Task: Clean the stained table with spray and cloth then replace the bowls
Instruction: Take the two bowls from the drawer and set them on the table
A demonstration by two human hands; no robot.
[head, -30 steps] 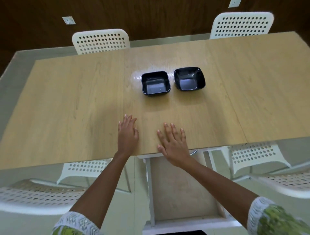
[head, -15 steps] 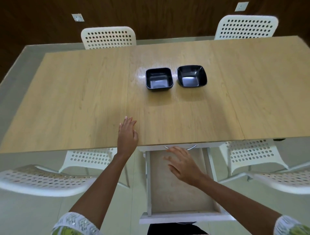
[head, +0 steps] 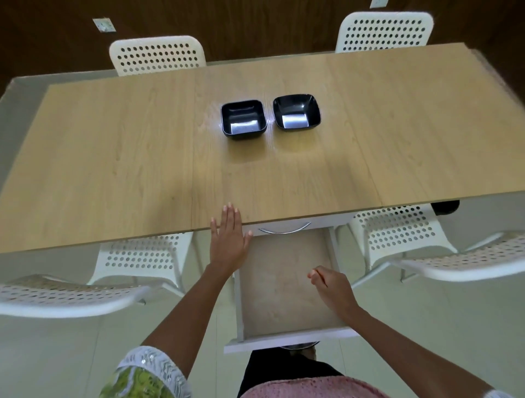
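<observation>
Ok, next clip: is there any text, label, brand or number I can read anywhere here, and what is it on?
None can be read.
Two black bowls: no marking shows.
Table and open drawer: no print.
Two wall plates: too small and blurred to tell whether they carry any text.
Sleeve: a pattern only, no letters.

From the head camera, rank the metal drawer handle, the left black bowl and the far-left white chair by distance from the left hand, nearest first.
1. Metal drawer handle, just right of the left hand, under the table edge.
2. Left black bowl, mid-table, ahead.
3. Far-left white chair, beyond the table's far edge.
</observation>
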